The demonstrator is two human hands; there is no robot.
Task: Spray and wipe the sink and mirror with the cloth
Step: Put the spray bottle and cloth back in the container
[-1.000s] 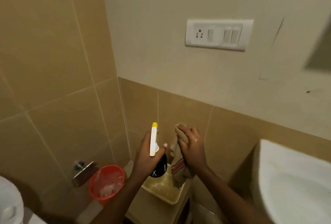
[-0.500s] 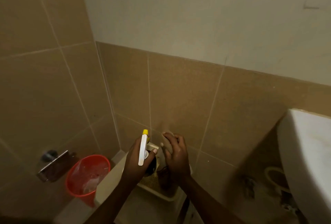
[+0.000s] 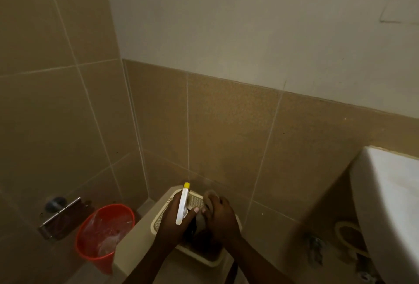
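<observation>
Head view: left hand wraps the spray bottle, nozzle at 12 o'clock, trigger within reach. Right hand curls around the cloth, probably bunched, over the beige basket. Sink at 3 o'clock; mirror out of view.

The left hand is covering most of the spray bottle, leaving its dark body barely showing. The right hand is hiding nearly all of the cloth. The sink is running off the right edge, its basin out of sight. Both forearms are leaving the frame at the bottom edge.
</observation>
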